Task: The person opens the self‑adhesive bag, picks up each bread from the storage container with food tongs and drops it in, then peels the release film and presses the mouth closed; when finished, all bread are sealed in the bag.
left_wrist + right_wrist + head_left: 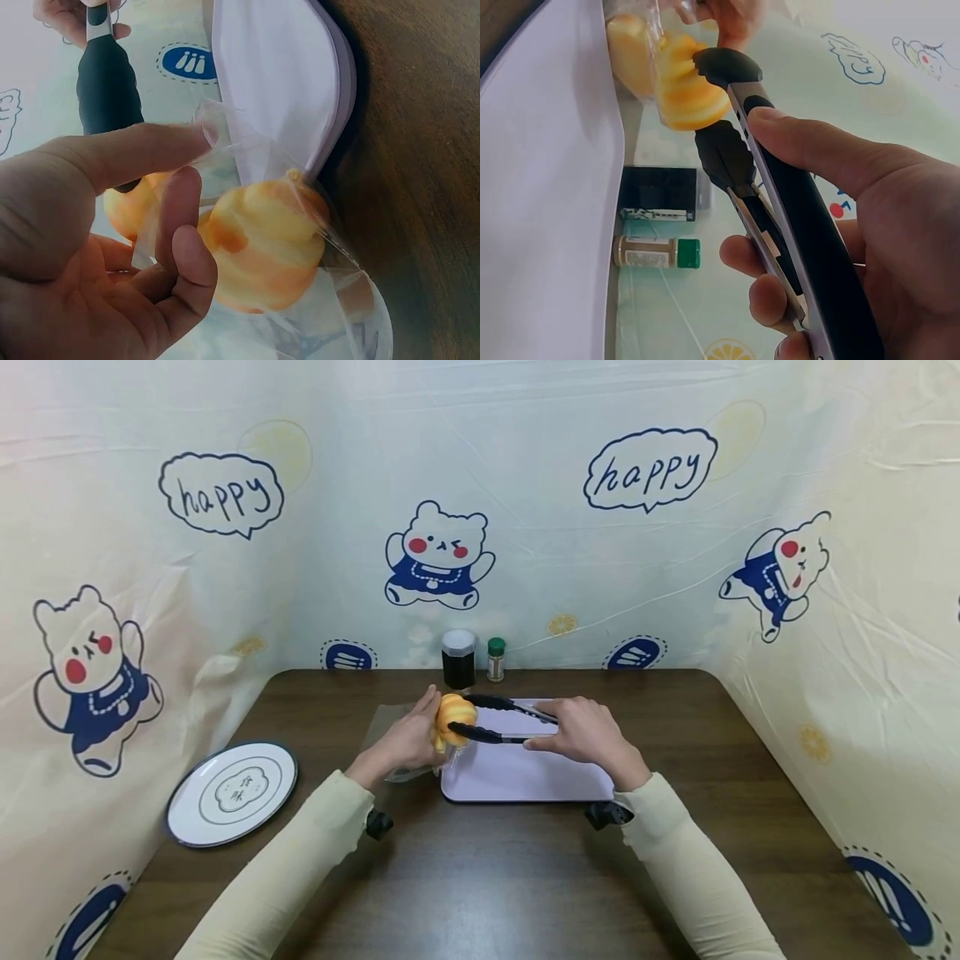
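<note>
My left hand (408, 735) pinches the edge of a clear plastic bag (349, 281) between thumb and fingers. Inside that bag lies a golden, twisted bread roll (270, 244). My right hand (585, 731) grips black-and-silver tongs (780, 202), thumb along one arm and fingertips under the other. At the bag's mouth, the spread black tips of the tongs stand on either side of another roll (694, 90), which has yellow and orange stripes. The left fingers partly hide this second roll in the left wrist view. Below the tongs is a pale lilac board (525, 777).
A white plate (232, 793) with a dark rim lies at the left on the brown table (480, 885). Behind the board stand a dark jar (458, 664) with a pale lid and a small green-capped shaker (496, 662). A printed curtain (540, 593) surrounds the table.
</note>
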A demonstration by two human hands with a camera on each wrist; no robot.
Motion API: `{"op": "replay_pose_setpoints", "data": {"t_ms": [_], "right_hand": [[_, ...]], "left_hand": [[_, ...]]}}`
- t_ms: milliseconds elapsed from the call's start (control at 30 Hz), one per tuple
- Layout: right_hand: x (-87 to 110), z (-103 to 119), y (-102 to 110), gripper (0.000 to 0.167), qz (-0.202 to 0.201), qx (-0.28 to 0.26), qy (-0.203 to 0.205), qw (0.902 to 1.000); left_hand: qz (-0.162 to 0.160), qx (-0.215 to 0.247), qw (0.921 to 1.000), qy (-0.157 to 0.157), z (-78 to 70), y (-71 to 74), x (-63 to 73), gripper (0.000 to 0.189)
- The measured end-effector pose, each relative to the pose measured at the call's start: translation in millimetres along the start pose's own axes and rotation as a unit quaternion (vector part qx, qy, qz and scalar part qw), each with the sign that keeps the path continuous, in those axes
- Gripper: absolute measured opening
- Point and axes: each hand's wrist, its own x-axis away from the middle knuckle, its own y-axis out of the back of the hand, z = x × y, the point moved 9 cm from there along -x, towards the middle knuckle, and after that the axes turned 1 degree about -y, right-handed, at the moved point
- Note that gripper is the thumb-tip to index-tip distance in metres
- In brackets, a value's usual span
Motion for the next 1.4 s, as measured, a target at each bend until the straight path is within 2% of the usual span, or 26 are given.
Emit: {"op": "replay_pose_setpoints", "data": {"t_ms": [167,467,667,1000,1233,1400], "right_hand": [[0.2,-0.2,-0.6,0.071,0.002,-0.003,-0.003,1.0],[-1.1,-0.8,-4.4,0.072,0.009,-0.007,-0.013,0.9998],[0.2,1.2,-4.0,0.071,0.005,-0.008,-0.013,0.9999],[2.8,11.6,-4.2,0.07,-0.018,0.033,0.028,0.9989],[3.8,12.0,-1.1,0.07,-0.021,0.024,0.016,0.9994],[4.4,11.3,0.2,0.07,-0.021,0.015,0.006,0.9996]], "left_hand": [[-0.018,0.0,0.9998,0.003,1.8,0.3,-1.7,0.109],[-0.041,-0.011,0.9991,-0.002,2.1,-4.1,-2.8,0.125],[-0.036,-0.015,0.9992,0.003,1.2,-4.2,-0.9,0.128],[-0.034,0.006,0.9993,0.011,4.8,-4.4,-1.5,0.128],[-0.046,-0.017,0.9988,-0.005,3.1,-1.2,-0.9,0.121],[-0.056,-0.014,0.9983,0.003,4.0,-1.9,-1.4,0.121]]}}
